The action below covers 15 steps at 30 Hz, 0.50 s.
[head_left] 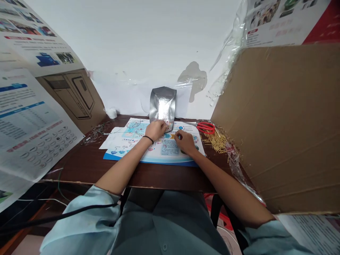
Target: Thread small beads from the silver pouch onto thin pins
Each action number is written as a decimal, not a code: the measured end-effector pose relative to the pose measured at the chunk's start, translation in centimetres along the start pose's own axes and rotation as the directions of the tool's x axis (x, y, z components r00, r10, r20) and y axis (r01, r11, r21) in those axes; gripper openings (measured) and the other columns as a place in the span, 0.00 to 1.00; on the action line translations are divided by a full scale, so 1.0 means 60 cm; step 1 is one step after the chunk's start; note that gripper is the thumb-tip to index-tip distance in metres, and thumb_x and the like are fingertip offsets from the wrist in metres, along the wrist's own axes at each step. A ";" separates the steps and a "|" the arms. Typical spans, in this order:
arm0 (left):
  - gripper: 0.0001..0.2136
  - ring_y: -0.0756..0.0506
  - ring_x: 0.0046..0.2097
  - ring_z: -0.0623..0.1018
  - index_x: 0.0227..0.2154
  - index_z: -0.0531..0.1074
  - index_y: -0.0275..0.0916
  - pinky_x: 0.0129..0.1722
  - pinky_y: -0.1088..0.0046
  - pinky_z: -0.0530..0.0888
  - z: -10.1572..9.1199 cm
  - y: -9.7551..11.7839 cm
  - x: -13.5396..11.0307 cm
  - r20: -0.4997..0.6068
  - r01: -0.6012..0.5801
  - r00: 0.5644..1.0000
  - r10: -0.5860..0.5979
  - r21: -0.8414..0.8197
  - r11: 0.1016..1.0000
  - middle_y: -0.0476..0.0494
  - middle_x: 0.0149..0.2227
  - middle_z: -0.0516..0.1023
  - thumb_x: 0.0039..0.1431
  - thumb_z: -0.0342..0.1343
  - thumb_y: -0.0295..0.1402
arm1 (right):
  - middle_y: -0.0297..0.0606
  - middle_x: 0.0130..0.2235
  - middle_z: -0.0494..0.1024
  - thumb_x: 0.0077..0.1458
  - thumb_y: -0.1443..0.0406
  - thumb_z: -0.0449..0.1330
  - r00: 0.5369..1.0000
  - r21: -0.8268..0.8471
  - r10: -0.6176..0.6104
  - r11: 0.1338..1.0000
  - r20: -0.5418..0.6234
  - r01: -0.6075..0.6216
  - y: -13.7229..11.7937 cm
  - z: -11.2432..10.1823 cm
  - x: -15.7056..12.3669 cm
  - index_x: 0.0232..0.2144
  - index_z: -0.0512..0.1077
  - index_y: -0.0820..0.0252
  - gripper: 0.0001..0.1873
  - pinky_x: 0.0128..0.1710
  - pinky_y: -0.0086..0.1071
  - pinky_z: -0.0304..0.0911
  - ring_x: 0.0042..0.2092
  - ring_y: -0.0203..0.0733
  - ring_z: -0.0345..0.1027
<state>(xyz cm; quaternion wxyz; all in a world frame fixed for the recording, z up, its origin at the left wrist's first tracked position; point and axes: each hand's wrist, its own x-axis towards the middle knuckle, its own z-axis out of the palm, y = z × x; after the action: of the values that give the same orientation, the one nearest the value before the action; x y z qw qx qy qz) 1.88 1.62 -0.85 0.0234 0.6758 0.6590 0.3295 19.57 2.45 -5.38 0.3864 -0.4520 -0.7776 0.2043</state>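
Note:
My left hand [156,129] rests on a printed blue-and-white sheet [148,150], fingers curled at the foot of a silver foil pouch [163,105] that stands against the wall. A black band circles that wrist. My right hand [185,141] lies on the same sheet just to the right, fingers pinched together near the left hand's fingertips. Whatever the fingers hold is too small to make out.
Red-handled scissors [205,127] and a heap of thin gold pins [216,141] lie at the right. A tall cardboard panel [281,124] walls the right side; a printed cardboard box [77,95] and posters [29,124] stand left. Clear beaded strands [97,132] lie on the dark wooden table [87,166].

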 end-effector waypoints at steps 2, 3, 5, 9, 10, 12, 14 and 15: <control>0.04 0.42 0.33 0.73 0.26 0.79 0.41 0.32 0.70 0.62 0.002 -0.002 0.028 0.111 -0.053 0.993 0.043 0.085 0.995 0.41 0.31 0.79 0.54 0.60 0.29 | 0.33 0.29 0.76 0.54 0.67 0.56 1.000 0.027 0.017 0.999 0.014 -0.018 0.000 0.001 -0.002 0.28 0.71 0.57 0.05 0.37 0.32 0.58 0.32 0.38 0.64; 0.04 0.42 0.34 0.74 0.27 0.79 0.41 0.33 0.70 0.63 0.004 -0.003 0.039 0.168 -0.082 0.984 0.062 0.118 0.990 0.40 0.32 0.79 0.53 0.60 0.27 | 0.34 0.29 0.76 0.55 0.67 0.56 1.000 0.034 0.020 0.999 0.020 -0.021 -0.002 0.001 -0.003 0.28 0.71 0.57 0.05 0.38 0.32 0.58 0.32 0.38 0.64; 0.06 0.42 0.35 0.75 0.26 0.80 0.40 0.34 0.70 0.64 0.012 -0.004 0.055 0.256 -0.130 0.963 0.086 0.158 0.979 0.39 0.33 0.79 0.52 0.59 0.25 | 0.34 0.29 0.76 0.55 0.66 0.56 0.999 0.037 0.016 0.999 0.030 -0.017 -0.004 0.003 -0.005 0.29 0.72 0.57 0.05 0.38 0.32 0.59 0.32 0.39 0.65; 0.07 0.42 0.36 0.75 0.23 0.79 0.39 0.36 0.70 0.65 0.023 -0.008 0.059 0.286 -0.142 0.953 0.099 0.132 0.981 0.38 0.33 0.79 0.52 0.57 0.25 | 0.35 0.31 0.77 0.56 0.66 0.56 0.999 0.035 0.013 0.999 0.041 -0.014 -0.007 0.006 -0.009 0.29 0.72 0.58 0.06 0.40 0.33 0.60 0.34 0.39 0.66; 0.08 0.42 0.36 0.75 0.23 0.78 0.39 0.36 0.70 0.66 0.024 -0.009 0.057 0.274 -0.133 0.957 0.100 0.106 0.985 0.38 0.33 0.79 0.53 0.57 0.26 | 0.36 0.32 0.77 0.56 0.67 0.56 0.999 0.038 0.020 0.999 0.043 -0.022 -0.007 0.006 -0.010 0.29 0.72 0.58 0.06 0.40 0.33 0.60 0.34 0.39 0.67; 0.08 0.42 0.36 0.75 0.22 0.79 0.39 0.38 0.69 0.67 0.022 -0.013 0.050 0.235 -0.106 0.967 0.100 0.017 0.994 0.37 0.34 0.80 0.53 0.57 0.26 | 0.36 0.32 0.78 0.57 0.67 0.57 0.998 0.048 0.038 0.998 0.046 -0.041 -0.006 0.006 -0.010 0.29 0.73 0.58 0.06 0.41 0.33 0.60 0.34 0.39 0.67; 0.07 0.41 0.36 0.75 0.24 0.80 0.40 0.40 0.68 0.69 0.018 -0.018 0.040 0.173 -0.069 0.981 0.089 -0.117 0.991 0.38 0.34 0.81 0.53 0.58 0.27 | 0.35 0.31 0.78 0.57 0.66 0.57 0.998 0.064 0.049 0.997 0.049 -0.052 -0.005 0.007 -0.010 0.30 0.74 0.57 0.07 0.41 0.33 0.61 0.34 0.39 0.68; 0.07 0.41 0.37 0.75 0.25 0.81 0.41 0.41 0.67 0.69 0.015 -0.020 0.034 0.139 -0.050 0.987 0.077 -0.187 0.981 0.39 0.34 0.82 0.54 0.58 0.28 | 0.35 0.32 0.79 0.58 0.66 0.57 0.997 0.073 0.050 0.996 0.051 -0.054 -0.005 0.007 -0.010 0.31 0.75 0.57 0.07 0.41 0.33 0.61 0.34 0.39 0.68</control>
<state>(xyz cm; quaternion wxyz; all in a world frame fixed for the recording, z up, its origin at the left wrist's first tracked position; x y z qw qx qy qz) 1.07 4.01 -1.25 0.1231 0.7136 0.6005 0.3391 19.25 1.82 -5.65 0.3783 -0.4524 -0.7666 0.2541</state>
